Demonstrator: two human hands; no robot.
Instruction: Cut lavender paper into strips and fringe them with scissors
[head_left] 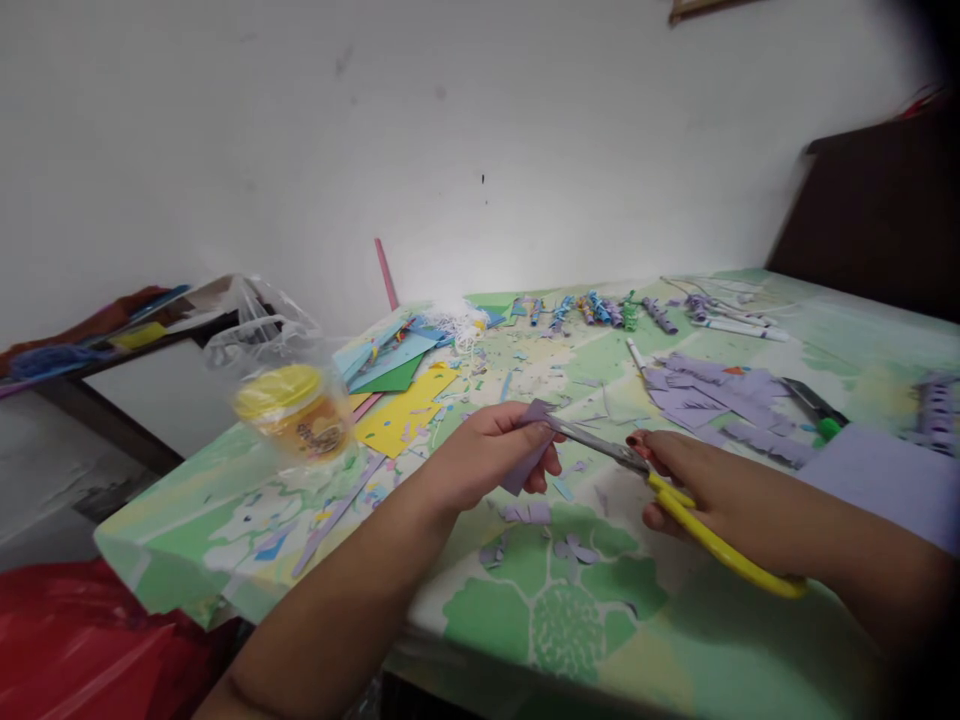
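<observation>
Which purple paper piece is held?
The piece pinched in the left hand, by the yellow scissors; other purple pieces lie on the table.

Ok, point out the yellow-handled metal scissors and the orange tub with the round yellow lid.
Yellow-handled metal scissors (674, 497): head view, on the yellow handle just behind the pivot.
Orange tub with the round yellow lid (297, 428): head view, on its orange side.

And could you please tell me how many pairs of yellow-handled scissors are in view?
1: the yellow-handled scissors are in the right hand, with the blades at the purple paper in the left hand. Others could be hidden.
</observation>
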